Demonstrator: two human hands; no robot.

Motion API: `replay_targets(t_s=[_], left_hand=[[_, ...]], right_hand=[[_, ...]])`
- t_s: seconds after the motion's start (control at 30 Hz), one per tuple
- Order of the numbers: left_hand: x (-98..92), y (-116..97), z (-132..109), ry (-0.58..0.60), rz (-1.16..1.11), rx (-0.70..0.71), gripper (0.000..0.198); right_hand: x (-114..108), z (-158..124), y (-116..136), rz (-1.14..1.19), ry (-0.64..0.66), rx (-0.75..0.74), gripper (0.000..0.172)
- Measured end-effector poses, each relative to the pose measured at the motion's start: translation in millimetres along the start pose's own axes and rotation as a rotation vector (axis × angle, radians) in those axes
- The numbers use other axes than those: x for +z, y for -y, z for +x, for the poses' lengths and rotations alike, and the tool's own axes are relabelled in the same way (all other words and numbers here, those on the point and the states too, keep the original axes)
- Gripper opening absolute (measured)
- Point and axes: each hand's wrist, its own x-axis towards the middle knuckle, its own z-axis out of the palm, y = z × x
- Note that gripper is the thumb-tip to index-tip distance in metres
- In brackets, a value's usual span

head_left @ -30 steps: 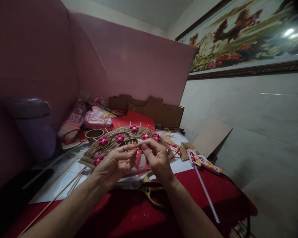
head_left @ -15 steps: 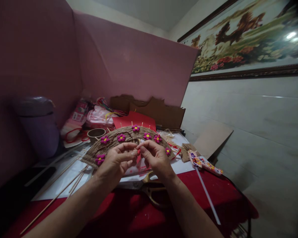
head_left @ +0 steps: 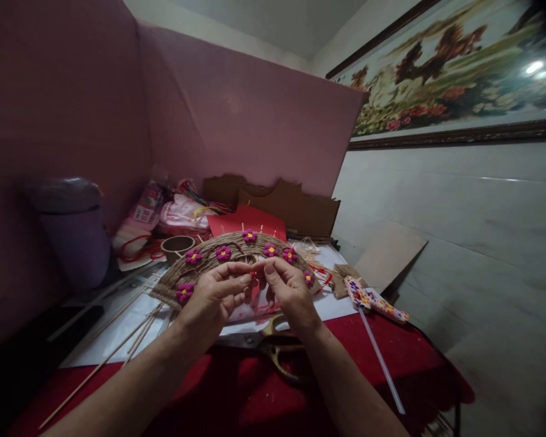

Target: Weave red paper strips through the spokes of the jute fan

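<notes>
- Small red strip [head_left: 253, 277]: held in the air at centre scene, just above the near edge of the woven piece, pinched at the spot where both sets of fingertips meet.
- Left hand [head_left: 212, 300]: thumb and forefinger closed on the left end of the strip; the other fingers are curled under.
- Right hand [head_left: 291, 291]: thumb and forefinger closed on the right end; its fingertips touch those of the left hand.
- Woven jute arch [head_left: 200, 267]: lies flat just beyond the hands and carries pink flowers [head_left: 223, 252] with yellow centres along its curve.
- Gold-handled scissors [head_left: 273, 347]: lie on the table under the wrists, nearer than the arch.
- Red cloth [head_left: 236, 391] covers the near table; a white sheet [head_left: 118, 331] lies over it to the left, under the arch.
- Thin wooden sticks [head_left: 95, 367]: near left, running diagonally.
- Patterned glue gun [head_left: 375, 300]: right of the hands, with a white rod [head_left: 382, 364] beside it.
- Brown tape roll [head_left: 177, 244]: far left of the arch.
- Cardboard pieces [head_left: 291, 203]: far side, against the pink panel.
</notes>
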Motion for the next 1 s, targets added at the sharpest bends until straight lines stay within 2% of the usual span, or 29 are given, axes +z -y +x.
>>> replay_targets(t_s=[0.37,0.87,1.0], left_hand=[[-3.1,4.2,1.9,0.046,0.027,0.095,0.021],[-1.7,0.5,1.4,-0.004,-0.062,-0.007,0.018],[1.2,1.6,-0.6,0.031,-0.013,0.010,0.018]], right_hand=[[2.3,0.4,0.5,0.050,0.034,-0.022,0.016],[0.3,-1.7,-4.3,-0.008,0.009,-0.011,0.016],[0.9,-1.2,-3.9,-0.006,0.016,-0.014,0.017]])
